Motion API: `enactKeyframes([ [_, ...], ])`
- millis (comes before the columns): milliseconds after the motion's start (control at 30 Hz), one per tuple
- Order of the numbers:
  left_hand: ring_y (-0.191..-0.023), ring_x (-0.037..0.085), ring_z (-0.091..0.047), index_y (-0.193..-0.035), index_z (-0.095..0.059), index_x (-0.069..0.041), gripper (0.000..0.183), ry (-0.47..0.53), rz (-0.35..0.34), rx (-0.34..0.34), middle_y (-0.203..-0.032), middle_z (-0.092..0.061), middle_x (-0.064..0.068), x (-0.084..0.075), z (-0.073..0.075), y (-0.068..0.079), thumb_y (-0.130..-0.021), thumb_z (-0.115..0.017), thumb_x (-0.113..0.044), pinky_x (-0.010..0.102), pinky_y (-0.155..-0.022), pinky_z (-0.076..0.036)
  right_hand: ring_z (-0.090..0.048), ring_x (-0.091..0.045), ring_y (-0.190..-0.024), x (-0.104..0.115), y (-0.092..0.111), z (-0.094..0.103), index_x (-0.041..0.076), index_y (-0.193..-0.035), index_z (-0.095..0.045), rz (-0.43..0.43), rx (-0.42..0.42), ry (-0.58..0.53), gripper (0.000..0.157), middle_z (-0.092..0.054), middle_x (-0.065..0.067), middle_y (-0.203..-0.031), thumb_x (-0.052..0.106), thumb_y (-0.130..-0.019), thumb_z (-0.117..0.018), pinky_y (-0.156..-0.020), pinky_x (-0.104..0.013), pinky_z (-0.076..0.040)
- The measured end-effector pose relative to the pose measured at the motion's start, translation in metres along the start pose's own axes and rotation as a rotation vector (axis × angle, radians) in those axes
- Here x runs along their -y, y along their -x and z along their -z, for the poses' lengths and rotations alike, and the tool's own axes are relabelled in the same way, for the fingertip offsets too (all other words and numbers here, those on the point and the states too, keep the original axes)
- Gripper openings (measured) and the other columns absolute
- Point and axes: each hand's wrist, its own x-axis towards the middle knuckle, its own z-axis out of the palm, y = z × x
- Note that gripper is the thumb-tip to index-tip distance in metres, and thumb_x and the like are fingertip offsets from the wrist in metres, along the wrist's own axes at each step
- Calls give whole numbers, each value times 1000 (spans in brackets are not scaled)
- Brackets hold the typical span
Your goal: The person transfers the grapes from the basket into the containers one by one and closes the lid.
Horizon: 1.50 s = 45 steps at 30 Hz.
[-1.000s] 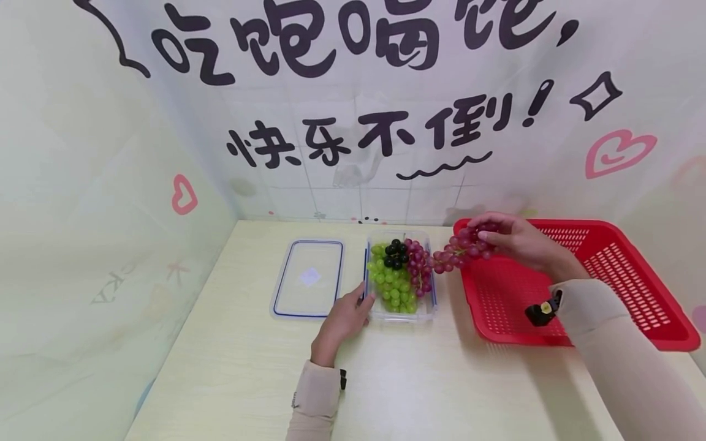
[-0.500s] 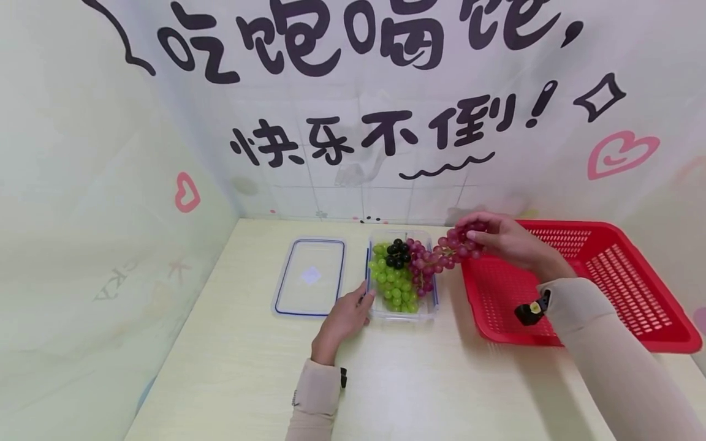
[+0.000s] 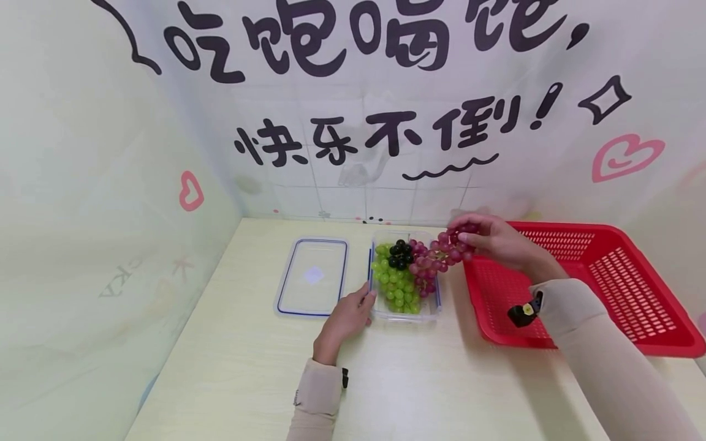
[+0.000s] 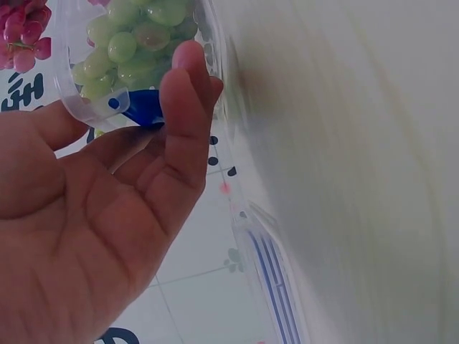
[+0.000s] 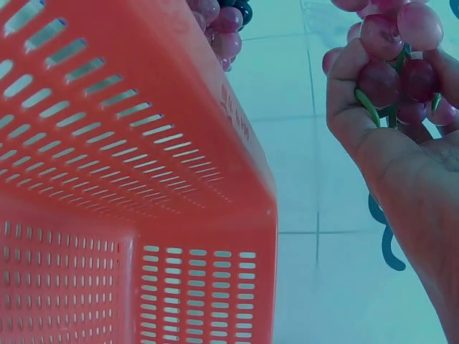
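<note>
My right hand (image 3: 499, 242) pinches a bunch of red grapes (image 3: 441, 252) by one end, and in the right wrist view the fingers curl round several of the grapes (image 5: 380, 82). Its lower end hangs at the right side of a clear plastic food container (image 3: 405, 317). In that container lie green grapes (image 3: 398, 286), a small black bunch (image 3: 401, 254) and more red grapes (image 3: 423, 285). At the container's near left corner my left hand (image 3: 349, 313) grips the wall, thumb and fingers on either side of the corner in the left wrist view.
A red slotted plastic basket (image 3: 592, 245) stands to the right, under my right forearm. Left of the container a clear lid (image 3: 311, 294) with a blue seal lies flat on the table (image 3: 242, 367). A printed wall covering (image 3: 331, 202) rises behind.
My right hand has moved left with the red grapes, from over the basket's edge toward the container. My left hand keeps its grip at the container's corner.
</note>
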Motion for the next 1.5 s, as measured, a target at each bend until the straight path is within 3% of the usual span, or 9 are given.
enactKeyframes([
  [267,-61,16,-54,-154,-30,-4,58,-7,-6,2,-70,-65,10,-1,0,1,-109,-33,-39,35,-73,-44,-59,-13,-73,-2,-5,-4,9,-124,-62,24,28,31,24,-55,-11,-109,9,-101,-56,-68,-25,-55],
  [533,-62,15,-55,-155,-31,-4,58,-3,2,0,-71,-65,10,-3,1,3,-109,-33,-39,37,-76,-45,-60,-16,-75,-2,-11,-13,6,-125,-60,44,53,67,25,-55,-15,-109,9,-101,-56,-70,-27,-56],
  [900,-59,17,-51,-155,-30,-4,57,-13,1,-3,-69,-64,11,-4,2,2,-109,-33,-38,36,-72,-44,-60,-17,-73,4,-19,-28,8,-122,-62,18,78,61,23,-59,-12,-99,8,-100,-56,-70,-27,-55],
  [1367,-59,16,-52,-154,-31,-4,57,-2,4,-12,-69,-64,11,-2,0,2,-109,-33,-38,40,-80,-46,-58,-20,-86,3,-35,-52,1,-129,-59,-9,101,123,30,-57,-14,-117,9,-100,-57,-76,-28,-55],
  [1500,-57,16,-49,-154,-31,-5,56,-2,-6,-18,-68,-64,10,-2,-1,1,-109,-33,-37,38,-76,-46,-56,-24,-92,1,-40,-59,-1,-128,-58,2,116,117,30,-57,-16,-120,6,-100,-57,-76,-27,-53],
])
